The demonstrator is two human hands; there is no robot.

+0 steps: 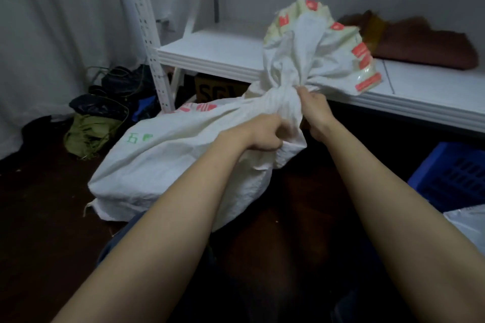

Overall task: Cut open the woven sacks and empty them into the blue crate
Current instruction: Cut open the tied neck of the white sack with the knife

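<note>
A full white woven sack [168, 162] with red and green print lies on the dark floor in front of me, its bunched neck raised toward the shelf. My left hand [265, 134] grips the gathered neck from the near side. My right hand [315, 110] clutches the neck just beyond it, below the flared mouth [315, 44]. The blue crate [456, 178] stands on the floor at the right edge, only partly in view.
A white metal shelf [215, 52] runs behind the sack, with a brown cloth [425, 47] on it. Dark bags and a green bag [89, 131] are piled at the left by the shelf post. A pale plastic bag [469, 225] shows at the lower right.
</note>
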